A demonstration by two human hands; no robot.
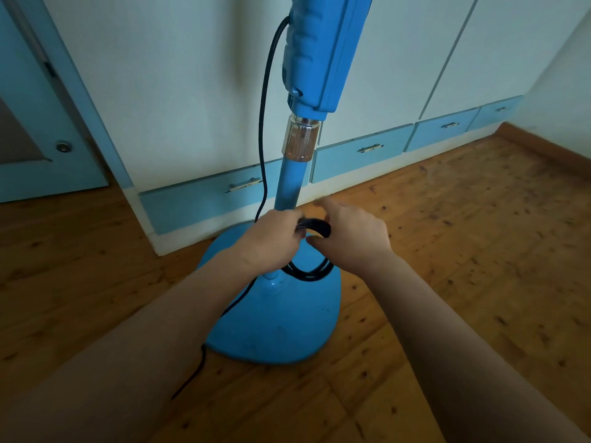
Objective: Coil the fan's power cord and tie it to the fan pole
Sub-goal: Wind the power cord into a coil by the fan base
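The left hand [271,239] is clamping the coiled cord [315,226] beside the fan pole [289,183] while the right hand [350,239], pinching it, should be wrapping snugly.

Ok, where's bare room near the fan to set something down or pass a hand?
Bare wood floor lies right of the base, up to the drawers; the base's front half is bare too. Crowded at the pole: left hand and right hand at the coiled cord, with cord trailing left of the base.
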